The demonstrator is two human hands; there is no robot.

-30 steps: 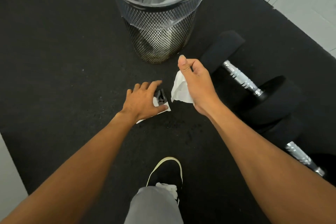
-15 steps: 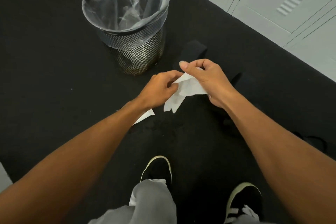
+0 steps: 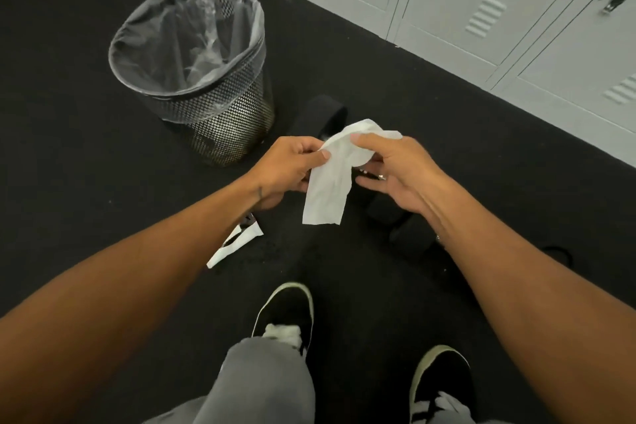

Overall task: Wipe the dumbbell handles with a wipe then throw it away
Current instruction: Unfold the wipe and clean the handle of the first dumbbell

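A white wipe (image 3: 332, 179) hangs partly unfolded between both hands, above the black floor. My left hand (image 3: 292, 167) pinches its left edge and my right hand (image 3: 395, 169) pinches its top. Behind the hands lie two black dumbbells: one head (image 3: 321, 113) shows past the wipe, other heads (image 3: 399, 217) show below my right hand. Their handles are almost wholly hidden by my hands and the wipe. A black mesh bin (image 3: 220, 120) with a clear liner stands to the left of the dumbbells.
The torn wipe packet (image 3: 237, 243) lies on the black floor (image 3: 69, 165) under my left forearm. Grey lockers (image 3: 481, 10) line the far right. My two shoes (image 3: 285, 313) stand at the bottom of the view.
My left hand left the packet on the floor and took hold of the wipe. Both hands rose and pulled the wipe open. The view tilted up, showing the lockers.
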